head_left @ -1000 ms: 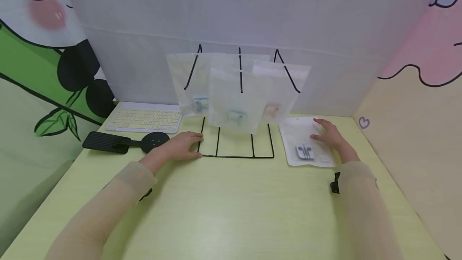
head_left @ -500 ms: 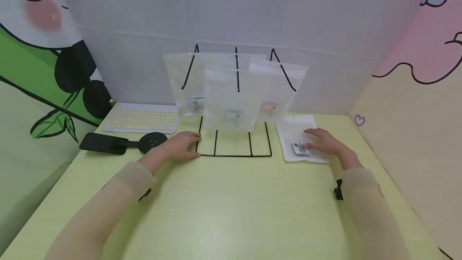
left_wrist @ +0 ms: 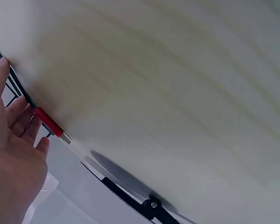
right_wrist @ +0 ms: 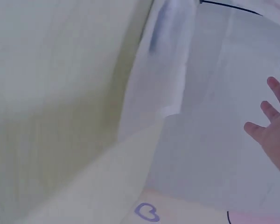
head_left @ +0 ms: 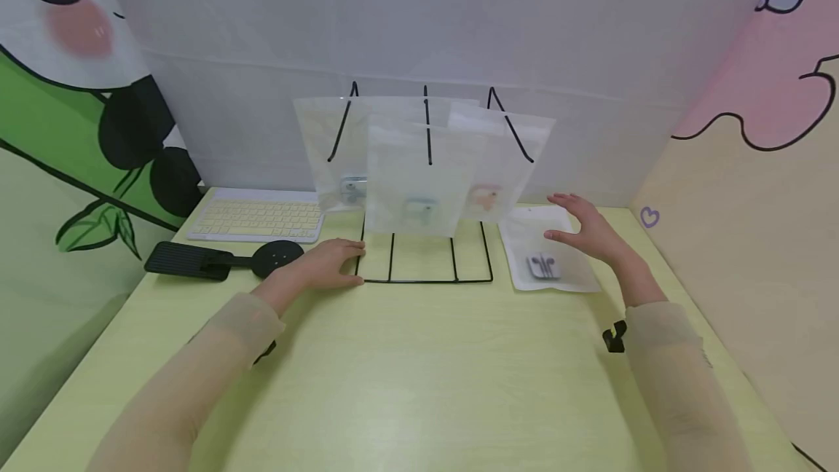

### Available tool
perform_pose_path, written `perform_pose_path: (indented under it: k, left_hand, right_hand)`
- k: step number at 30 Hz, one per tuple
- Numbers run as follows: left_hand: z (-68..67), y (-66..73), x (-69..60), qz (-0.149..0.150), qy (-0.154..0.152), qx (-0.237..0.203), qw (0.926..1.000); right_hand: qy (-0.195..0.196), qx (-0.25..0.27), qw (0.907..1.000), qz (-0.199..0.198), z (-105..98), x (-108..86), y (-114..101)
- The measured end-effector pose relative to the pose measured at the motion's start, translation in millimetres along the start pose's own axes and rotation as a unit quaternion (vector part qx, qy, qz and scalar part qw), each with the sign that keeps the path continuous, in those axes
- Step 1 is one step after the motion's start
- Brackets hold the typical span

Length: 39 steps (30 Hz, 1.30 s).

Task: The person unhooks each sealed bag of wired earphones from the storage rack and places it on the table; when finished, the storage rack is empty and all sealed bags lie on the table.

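A black wire display rack (head_left: pixel 429 282) stands on the table, with several translucent pouches (head_left: pixel 419 166) hanging from its prongs. My left hand (head_left: pixel 321 266) touches the left side of the rack's base with fingers and thumb spread. In the left wrist view, a red tube (left_wrist: pixel 49 122) shows by my fingertips. To the right of the rack, a white pouch (head_left: pixel 524 228) lies flat, with earphones in a small case (head_left: pixel 543 266) showing near its front. My right hand (head_left: pixel 593 234) hovers over that pouch's right side, fingers stretched, holding nothing. The right wrist view shows the hand apart from the pouch.
A white keyboard (head_left: pixel 258 215) lies at the back left. In front of it rests a black folding stand (head_left: pixel 190 259) with a round disc, close to my left forearm. A white cloth backdrop (head_left: pixel 393 20) rises behind, and printed side walls flank the table (head_left: pixel 419 384).
My right hand came in over the earphones, then rose and drew away from the pouch. The view shifted slightly. My left hand stays at the rack's base.
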<state>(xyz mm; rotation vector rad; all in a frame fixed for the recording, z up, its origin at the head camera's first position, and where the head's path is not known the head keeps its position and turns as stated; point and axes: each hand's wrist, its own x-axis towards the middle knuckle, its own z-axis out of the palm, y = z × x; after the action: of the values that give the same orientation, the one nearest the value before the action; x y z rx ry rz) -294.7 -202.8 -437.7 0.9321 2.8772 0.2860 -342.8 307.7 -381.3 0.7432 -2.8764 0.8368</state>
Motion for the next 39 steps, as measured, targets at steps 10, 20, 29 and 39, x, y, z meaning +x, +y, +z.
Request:
perform_pose_path:
  k: [10,20,29,39]
  left_hand:
    - [1.2,1.6,-2.0,-0.011,0.001,-0.015,0.9998]
    - [1.4,-0.4,-2.4,-0.011,0.006,-0.023,0.9997]
    - [2.1,-0.2,-0.8,-0.004,0.011,-0.024,0.9996]
    - [1.7,0.4,-1.3,-0.012,0.006,-0.026,0.9996]
  right_hand:
    - [0.12,0.09,0.9886,-0.007,-28.1,17.9,-51.7]
    - [0.156,0.25,0.9556,-0.009,-49.4,50.6,-101.3]
    - [0.206,0.307,0.9286,-0.026,-38.2,73.0,-89.1]
    - [0.217,0.356,0.9035,-0.101,-20.4,49.6,-100.1]
